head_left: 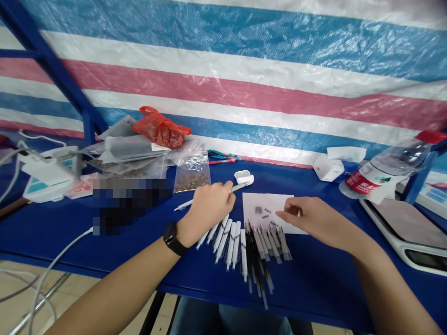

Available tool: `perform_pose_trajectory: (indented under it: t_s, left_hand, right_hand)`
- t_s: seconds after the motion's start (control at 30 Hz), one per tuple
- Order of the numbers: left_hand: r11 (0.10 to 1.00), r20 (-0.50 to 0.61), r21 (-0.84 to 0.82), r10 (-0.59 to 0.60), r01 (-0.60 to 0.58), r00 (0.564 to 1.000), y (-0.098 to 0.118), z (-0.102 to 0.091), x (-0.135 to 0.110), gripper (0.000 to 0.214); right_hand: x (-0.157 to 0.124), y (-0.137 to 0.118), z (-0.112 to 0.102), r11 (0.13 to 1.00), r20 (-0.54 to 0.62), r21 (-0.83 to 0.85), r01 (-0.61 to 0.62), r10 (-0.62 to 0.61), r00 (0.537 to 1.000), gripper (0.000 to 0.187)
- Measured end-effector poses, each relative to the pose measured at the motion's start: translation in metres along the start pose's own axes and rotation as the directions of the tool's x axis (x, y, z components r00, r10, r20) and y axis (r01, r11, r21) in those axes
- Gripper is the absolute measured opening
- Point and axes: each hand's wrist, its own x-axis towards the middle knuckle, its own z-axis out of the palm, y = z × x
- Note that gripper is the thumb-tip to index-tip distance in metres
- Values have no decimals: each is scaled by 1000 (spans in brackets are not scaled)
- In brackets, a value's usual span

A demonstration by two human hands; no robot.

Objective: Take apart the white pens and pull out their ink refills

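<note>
From here, a blue table (70,242) sits under a striped tarp (244,60); the left hand (206,209) grips a white pen (239,187), while the right hand (314,221), apparently empty, hovers open over white paper (253,209).

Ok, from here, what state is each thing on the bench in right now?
Left hand: closed around a white pen
Right hand: open, fingers spread above the paper sheet
Paper sheet: lying flat
Small metal parts: loose on the paper
Row of pens: fanned out side by side
Red plastic bag: crumpled
Water bottle: capped, lying tilted
</note>
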Motion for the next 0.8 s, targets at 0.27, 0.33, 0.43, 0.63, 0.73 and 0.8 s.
perform_pose_trajectory:
  t_s: [0.27, 0.33, 0.43, 0.63, 0.73, 0.8]
  left_hand:
    - [996, 34, 0, -89, 89, 995, -7, 3, 4, 27]
    - [996, 44, -3, -92, 92, 995, -8, 3, 4, 26]
    - [997, 53, 1, -72, 72, 996, -12, 2, 3, 24]
    - [999, 38, -5, -39, 39, 999, -21, -7, 1, 16]
    - [996, 95, -87, 1, 7, 995, -26, -14, 2, 13]
    - [989, 160, -151, 36, -12, 987, -30, -16, 3, 21]
  right_hand:
    - [-6, -9, 6, 990, 276, -118, -80, 110, 955, 28]
    - [-6, -9, 9, 993, 282, -96, -72, 96, 955, 30]
    - [-5, -4, 9, 998, 266, -38, -41, 49, 963, 25]
    - [-5, 4, 1, 972, 97, 200, 125, -146, 984, 21]
    - [-5, 1, -1, 944, 27, 296, 145, -160, 987, 23]
    - [-4, -1, 0, 930, -24, 331, 160, -161, 987, 22]
